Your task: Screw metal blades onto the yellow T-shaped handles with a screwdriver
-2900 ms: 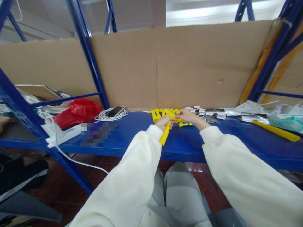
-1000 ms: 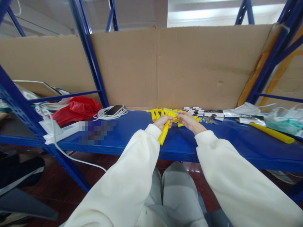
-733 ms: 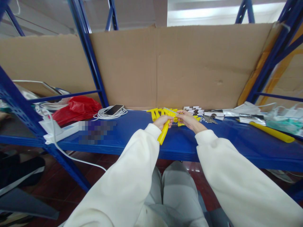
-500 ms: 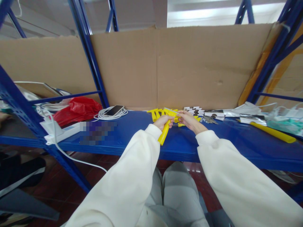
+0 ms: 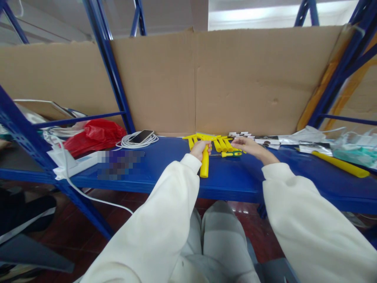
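Note:
My left hand [image 5: 201, 149] is wrapped round the handle of a yellow T-shaped scraper [image 5: 204, 168], its wide head pointing away from me. To the right, my right hand [image 5: 246, 144] hovers over the shelf with fingers apart and nothing visible in them. Below its fingertips lies a screwdriver [image 5: 231, 154] with a yellow and green handle, its shaft pointing left. Several more yellow scrapers [image 5: 223, 144] lie in a row behind, partly hidden by my hands. White and black packets [image 5: 240, 134] are just past my right hand.
A blue shelf [image 5: 171, 165] carries everything, with a cardboard sheet [image 5: 241, 82] standing behind. A phone [image 5: 142, 136] rests on a coiled white cable [image 5: 129, 141] at left, near a red bag [image 5: 98, 133]. On the right lies a long yellow handle [image 5: 341, 164] beside clear plastic bags [image 5: 356, 147].
My right hand has come off the scraper's head and moved right, its fingers opening. In my left hand the scraper has turned more upright. The screwdriver is now in plain view.

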Action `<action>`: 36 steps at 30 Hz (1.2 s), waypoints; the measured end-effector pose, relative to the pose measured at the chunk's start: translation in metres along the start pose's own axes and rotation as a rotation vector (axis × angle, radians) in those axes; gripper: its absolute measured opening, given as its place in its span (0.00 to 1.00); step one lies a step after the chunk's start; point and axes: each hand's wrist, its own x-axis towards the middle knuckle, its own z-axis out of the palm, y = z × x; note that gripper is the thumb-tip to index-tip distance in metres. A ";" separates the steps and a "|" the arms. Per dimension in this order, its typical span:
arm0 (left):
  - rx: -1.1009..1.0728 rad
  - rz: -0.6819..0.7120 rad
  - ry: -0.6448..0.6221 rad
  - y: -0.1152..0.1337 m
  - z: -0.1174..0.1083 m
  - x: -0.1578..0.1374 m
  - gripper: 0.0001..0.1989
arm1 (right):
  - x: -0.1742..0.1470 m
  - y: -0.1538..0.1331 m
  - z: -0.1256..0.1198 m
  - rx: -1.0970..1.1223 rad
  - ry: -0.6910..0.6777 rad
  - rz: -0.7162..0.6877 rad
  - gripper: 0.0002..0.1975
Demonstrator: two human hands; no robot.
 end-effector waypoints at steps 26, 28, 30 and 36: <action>0.166 -0.154 0.108 -0.007 -0.006 0.012 0.10 | -0.012 -0.004 -0.006 0.495 0.261 -0.067 0.25; 0.186 -0.175 0.103 -0.008 -0.008 0.014 0.09 | -0.012 -0.006 -0.007 0.525 0.314 -0.083 0.25; 0.202 -0.190 0.103 -0.009 -0.009 0.016 0.09 | -0.012 -0.008 -0.009 0.546 0.358 -0.100 0.24; 0.287 -0.226 0.099 -0.011 -0.008 0.014 0.08 | -0.014 -0.013 -0.009 0.591 0.413 -0.146 0.24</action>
